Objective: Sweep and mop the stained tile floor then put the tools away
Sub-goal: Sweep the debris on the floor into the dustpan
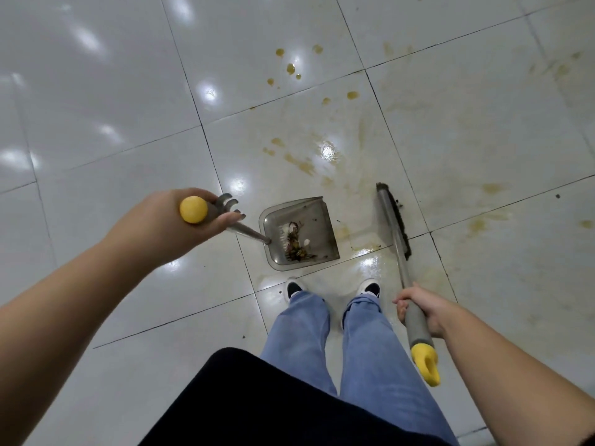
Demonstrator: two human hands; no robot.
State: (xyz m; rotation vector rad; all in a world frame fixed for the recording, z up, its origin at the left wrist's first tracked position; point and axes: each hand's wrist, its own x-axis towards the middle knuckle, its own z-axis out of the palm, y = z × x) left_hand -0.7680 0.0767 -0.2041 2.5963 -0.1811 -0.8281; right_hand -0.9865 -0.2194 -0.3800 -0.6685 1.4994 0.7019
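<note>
Grey dustpan (301, 235) below left hand (167, 217).

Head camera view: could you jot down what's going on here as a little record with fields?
left hand: grips the dustpan's long handle at its yellow top
right hand: grips the broom's grey handle
dustpan: on the floor in front of the shoes, holding swept-up bits
broom: bristle head on the floor, right of the dustpan, apart from it
floor: glossy white tiles
stains: brown drops and smears, not yet mopped
</note>
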